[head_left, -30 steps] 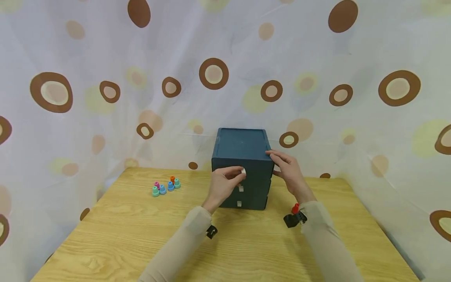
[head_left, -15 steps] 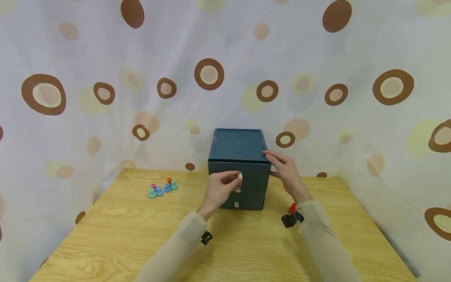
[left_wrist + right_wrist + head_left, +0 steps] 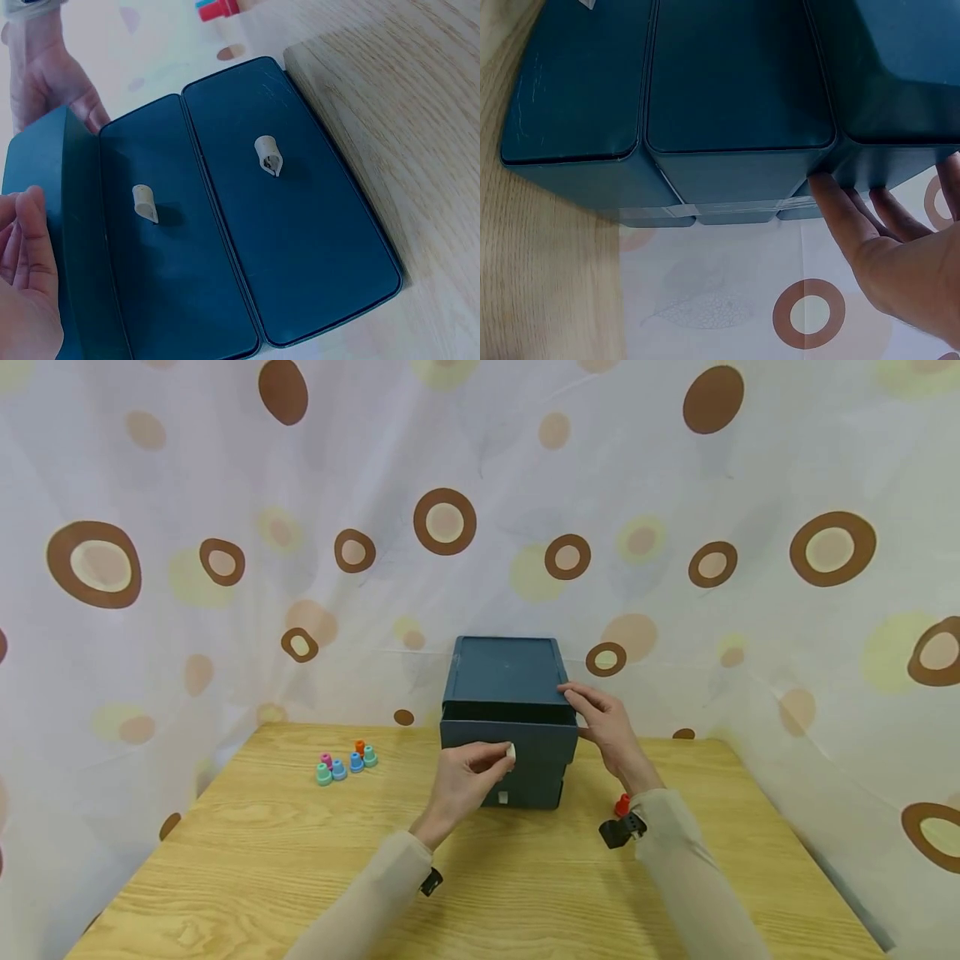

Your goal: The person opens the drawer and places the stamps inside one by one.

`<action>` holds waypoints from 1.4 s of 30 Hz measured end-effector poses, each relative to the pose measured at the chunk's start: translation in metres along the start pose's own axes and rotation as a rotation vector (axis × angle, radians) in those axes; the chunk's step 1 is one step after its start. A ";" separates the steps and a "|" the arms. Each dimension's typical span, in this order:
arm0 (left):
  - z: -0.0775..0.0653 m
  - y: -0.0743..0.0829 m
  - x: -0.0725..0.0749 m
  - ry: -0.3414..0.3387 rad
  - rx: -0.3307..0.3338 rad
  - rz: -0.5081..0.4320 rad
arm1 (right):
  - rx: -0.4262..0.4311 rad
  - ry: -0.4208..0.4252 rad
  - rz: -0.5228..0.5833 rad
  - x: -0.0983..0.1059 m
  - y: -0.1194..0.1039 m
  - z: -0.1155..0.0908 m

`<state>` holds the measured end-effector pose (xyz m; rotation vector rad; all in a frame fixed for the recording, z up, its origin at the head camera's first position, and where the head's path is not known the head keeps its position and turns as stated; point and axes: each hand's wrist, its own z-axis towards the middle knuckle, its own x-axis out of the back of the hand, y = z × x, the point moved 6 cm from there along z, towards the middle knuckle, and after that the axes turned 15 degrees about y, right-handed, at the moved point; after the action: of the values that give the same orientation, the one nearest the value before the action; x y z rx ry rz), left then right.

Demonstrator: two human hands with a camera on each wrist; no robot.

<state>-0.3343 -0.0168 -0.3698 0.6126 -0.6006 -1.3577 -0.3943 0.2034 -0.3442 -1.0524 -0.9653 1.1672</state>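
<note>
A dark blue drawer cabinet (image 3: pixel 506 670) with three stacked drawers stands at the back of the table. Its top drawer (image 3: pixel 480 732) is pulled partway out, with a dark gap showing under the cabinet's top. My left hand (image 3: pixel 468 777) pinches the small white pull tab (image 3: pixel 511 751) of that drawer between thumb and fingers. My right hand (image 3: pixel 609 727) steadies the cabinet's right side, fingertips on its upper edge and side wall (image 3: pixel 742 176). In the left wrist view, the middle drawer (image 3: pixel 172 262) and bottom drawer (image 3: pixel 300 225) sit closed, each with a white loop tab.
Several small cone-shaped pegs (image 3: pixel 339 769) in green, blue, pink and orange stand in a group at the table's left. A red peg (image 3: pixel 622 805) stands by the right wrist. Behind the wooden table (image 3: pixel 262 852) hangs a dotted curtain (image 3: pixel 480 593).
The top drawer has gone from closed to partly out. My left hand has drawn back toward the person with the tab, while the right hand stays at the cabinet's corner.
</note>
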 end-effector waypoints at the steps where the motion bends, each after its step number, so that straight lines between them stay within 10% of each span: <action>1: -0.001 0.001 0.000 -0.005 -0.013 -0.001 | -0.001 -0.001 -0.004 0.000 0.000 0.000; 42: -0.021 0.063 0.012 -0.036 -0.329 -0.023 | -0.009 0.000 -0.033 0.002 0.001 0.002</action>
<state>-0.2737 -0.0205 -0.3396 0.3296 -0.3875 -1.4527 -0.3956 0.2061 -0.3443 -1.0399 -0.9851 1.1370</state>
